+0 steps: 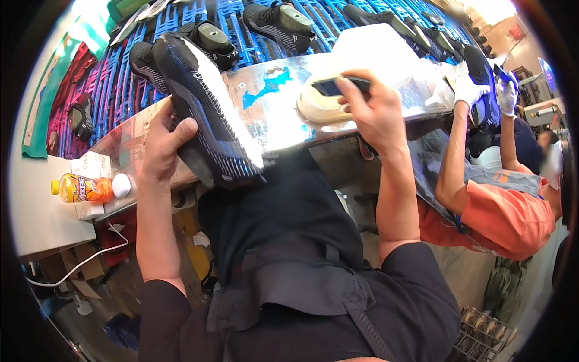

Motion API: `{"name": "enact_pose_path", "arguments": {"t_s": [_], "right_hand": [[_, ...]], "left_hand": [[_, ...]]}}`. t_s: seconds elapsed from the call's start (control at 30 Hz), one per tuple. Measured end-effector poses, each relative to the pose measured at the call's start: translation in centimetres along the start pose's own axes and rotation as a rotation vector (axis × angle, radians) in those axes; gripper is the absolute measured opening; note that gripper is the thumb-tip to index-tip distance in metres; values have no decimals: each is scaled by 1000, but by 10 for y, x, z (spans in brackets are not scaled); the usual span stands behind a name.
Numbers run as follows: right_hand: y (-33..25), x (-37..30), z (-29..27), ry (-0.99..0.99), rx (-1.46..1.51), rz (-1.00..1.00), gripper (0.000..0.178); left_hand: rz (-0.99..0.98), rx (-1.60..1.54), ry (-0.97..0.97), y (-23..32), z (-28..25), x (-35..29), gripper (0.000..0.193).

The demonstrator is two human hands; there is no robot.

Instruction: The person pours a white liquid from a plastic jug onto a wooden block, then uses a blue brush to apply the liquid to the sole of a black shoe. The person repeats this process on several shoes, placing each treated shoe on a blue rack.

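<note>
Blue rack (pixel 229 15) beyond table (pixel 277 131): black shoe (pixel 196 102) clamped in left hand (pixel 164 140), dark tool (pixel 325 88) pinched in right hand (pixel 377 113), pale bowl (pixel 313 112) beneath, with dropping possible from loosened fingertips.

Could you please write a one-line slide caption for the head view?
The left hand grips a black shoe upper while the right hand holds a dark object at a cream container.

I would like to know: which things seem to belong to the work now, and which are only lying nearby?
Apparently in use:
black knitted shoe with pale underside, in the left hand
dark oblong object, in the right hand
rounded cream-coloured container

Apparently just nearby:
clear plastic bottle of orange drink, yellow cap
thin white cable
</note>
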State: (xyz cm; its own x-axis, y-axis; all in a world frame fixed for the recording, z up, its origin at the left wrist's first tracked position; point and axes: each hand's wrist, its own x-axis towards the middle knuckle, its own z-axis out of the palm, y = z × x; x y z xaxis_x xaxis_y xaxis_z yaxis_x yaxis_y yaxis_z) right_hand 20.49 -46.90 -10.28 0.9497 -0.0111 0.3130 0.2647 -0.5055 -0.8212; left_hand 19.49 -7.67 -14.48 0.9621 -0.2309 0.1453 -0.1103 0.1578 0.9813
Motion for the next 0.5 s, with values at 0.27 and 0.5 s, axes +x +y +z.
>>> {"name": "enact_pose_path", "arguments": {"t_s": [0.27, 0.5], "right_hand": [[15, 24, -26, -435, -29, -82, 21], [10, -14, 8, 60, 291, 249, 30]], "left_hand": [[-335, -395, -60, -17, 43, -30, 79], [-434, -321, -112, -24, 47, -30, 73]]}}
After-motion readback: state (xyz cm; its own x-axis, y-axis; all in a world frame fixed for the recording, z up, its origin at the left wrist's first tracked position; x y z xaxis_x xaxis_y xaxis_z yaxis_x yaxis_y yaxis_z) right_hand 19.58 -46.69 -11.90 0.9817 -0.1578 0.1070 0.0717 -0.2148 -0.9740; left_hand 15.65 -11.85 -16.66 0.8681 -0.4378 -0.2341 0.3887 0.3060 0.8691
